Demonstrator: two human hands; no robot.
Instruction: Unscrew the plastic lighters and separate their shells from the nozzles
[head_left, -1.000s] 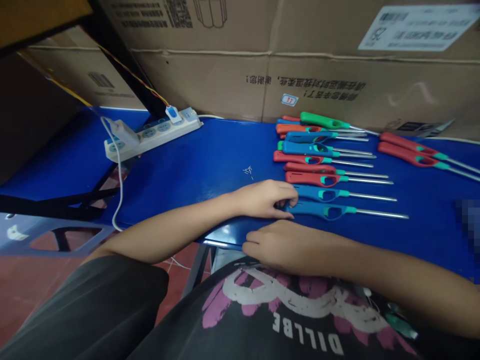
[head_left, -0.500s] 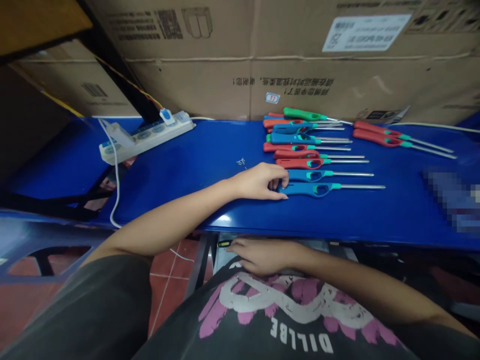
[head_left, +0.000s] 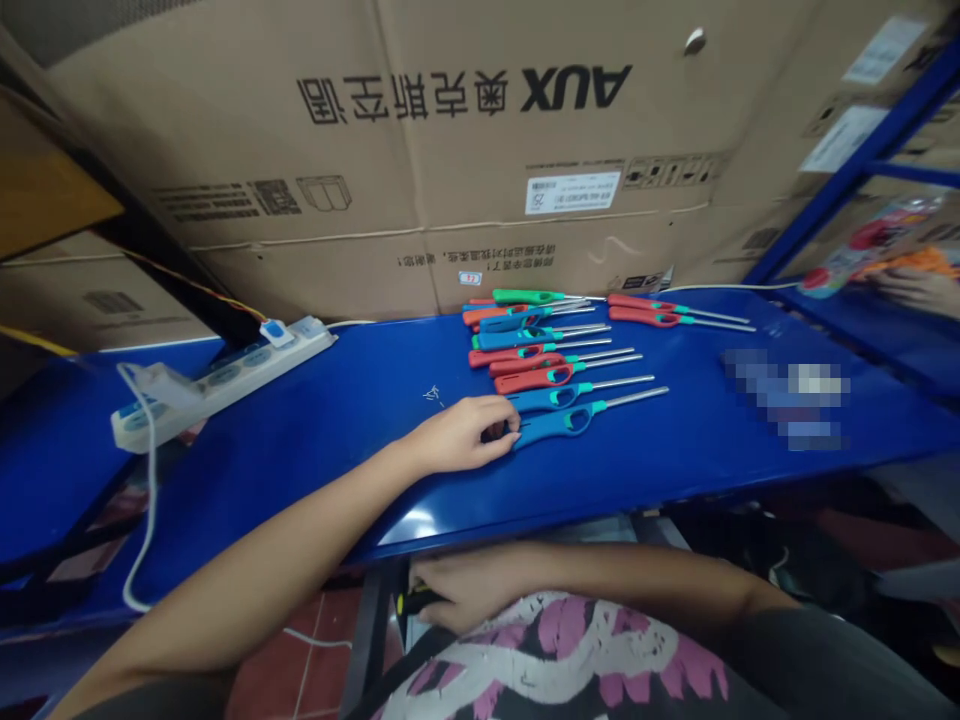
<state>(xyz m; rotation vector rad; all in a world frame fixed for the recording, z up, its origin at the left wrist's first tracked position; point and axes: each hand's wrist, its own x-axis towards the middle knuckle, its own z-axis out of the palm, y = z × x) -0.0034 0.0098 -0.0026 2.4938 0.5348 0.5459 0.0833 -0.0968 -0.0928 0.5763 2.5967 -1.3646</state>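
My left hand [head_left: 465,432] rests on the blue table [head_left: 360,420], its fingers pinched on the handle end of the nearest blue long-nosed lighter [head_left: 570,418]. Behind that one lies a row of several more lighters [head_left: 540,345] in blue, red and green, metal nozzles pointing right. Two red lighters [head_left: 660,312] lie apart at the back right. Below the table edge, close to my shirt, my right hand [head_left: 457,590] is curled around a small dark object with a yellow tip [head_left: 411,600] that I cannot make out.
A white power strip [head_left: 217,380] with a plug and cord sits at the back left. Large cardboard boxes [head_left: 450,150] wall off the back of the table. A small bit of metal debris [head_left: 432,394] lies mid-table. Another person's hand [head_left: 911,288] shows at far right.
My right hand dropped from the table's front edge to below it, near my lap. The left hand stayed on the nearest blue lighter. The view tilted upward.
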